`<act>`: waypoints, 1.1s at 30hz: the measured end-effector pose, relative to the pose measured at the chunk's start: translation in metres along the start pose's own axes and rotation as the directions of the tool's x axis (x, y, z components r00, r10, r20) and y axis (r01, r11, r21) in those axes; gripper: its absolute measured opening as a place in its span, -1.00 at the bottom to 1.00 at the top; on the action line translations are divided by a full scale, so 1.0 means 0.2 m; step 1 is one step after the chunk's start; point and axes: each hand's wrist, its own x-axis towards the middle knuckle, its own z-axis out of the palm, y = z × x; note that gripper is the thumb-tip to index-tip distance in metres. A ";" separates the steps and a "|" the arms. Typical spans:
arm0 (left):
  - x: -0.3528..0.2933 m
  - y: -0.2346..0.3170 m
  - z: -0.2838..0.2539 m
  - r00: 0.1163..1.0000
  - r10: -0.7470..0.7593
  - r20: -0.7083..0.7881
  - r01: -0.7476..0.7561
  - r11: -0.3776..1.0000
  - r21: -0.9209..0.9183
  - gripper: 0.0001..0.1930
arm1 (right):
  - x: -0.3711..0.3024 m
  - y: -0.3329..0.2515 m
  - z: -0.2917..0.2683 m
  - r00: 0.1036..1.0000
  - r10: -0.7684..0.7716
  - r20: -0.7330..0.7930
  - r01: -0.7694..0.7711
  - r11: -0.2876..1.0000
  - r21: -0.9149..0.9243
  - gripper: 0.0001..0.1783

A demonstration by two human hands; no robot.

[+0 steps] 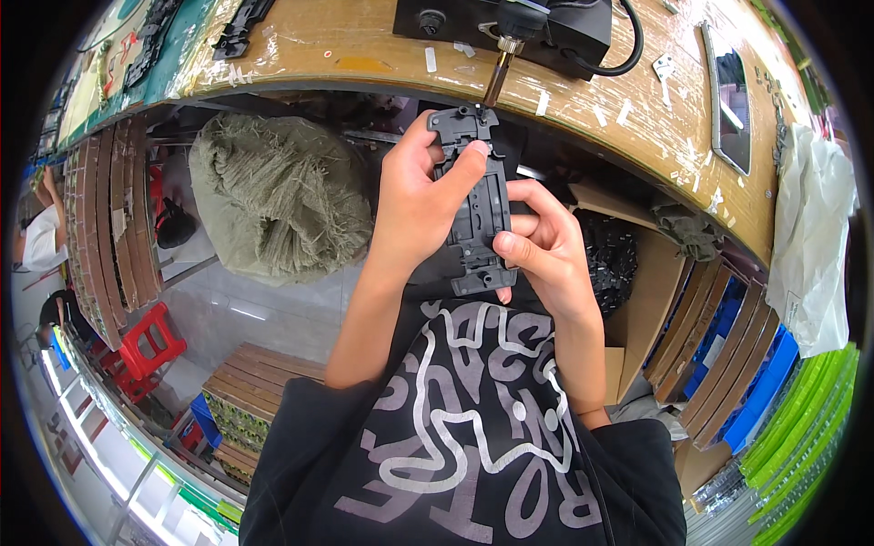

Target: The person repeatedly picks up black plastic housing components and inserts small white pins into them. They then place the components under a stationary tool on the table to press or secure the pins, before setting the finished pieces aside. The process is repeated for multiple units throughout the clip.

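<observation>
Between my two hands is a long black plastic moulded part (480,214), tilted upright, with ribs, slots and small posts along it. My left hand (421,191) grips its upper left side, the thumb lying across its face. Lower down, my right hand (549,241) pinches the right edge, with thumb in front and some fingers hidden behind. The metal tip of a soldering-iron-like tool (502,68), fixed above the bench, comes down at the part's top end. Whether the tip touches the part I cannot tell.
A wooden bench (364,59) with tape scraps curves across the top. On it lie a black box (583,41) with a cable, a phone (730,109) and more black parts (241,27). Below are a woven sack (273,196), a carton (651,291) of black pieces and a red stool (150,341).
</observation>
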 end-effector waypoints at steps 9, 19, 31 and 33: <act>0.00 0.00 0.01 1.000 0.023 -0.003 -0.023 1.000 -0.005 -0.84 | 0.01 0.00 0.00 1.000 -0.011 -0.003 0.011 1.000 -0.015 -0.65; 0.00 -0.01 0.00 0.999 0.054 -0.003 -0.054 0.998 0.013 -0.81 | 0.00 -0.02 0.00 1.000 -0.004 -0.005 0.003 1.000 -0.012 -0.65; -0.03 -0.03 0.00 0.996 0.083 0.021 -0.084 0.994 0.064 -0.81 | -0.03 0.01 0.00 1.000 -0.003 -0.015 0.002 0.999 -0.038 -0.63; -0.03 -0.03 0.00 0.996 0.081 0.026 -0.083 0.994 0.066 -0.81 | -0.03 0.02 -0.01 1.000 0.004 -0.022 -0.005 0.999 -0.045 -0.64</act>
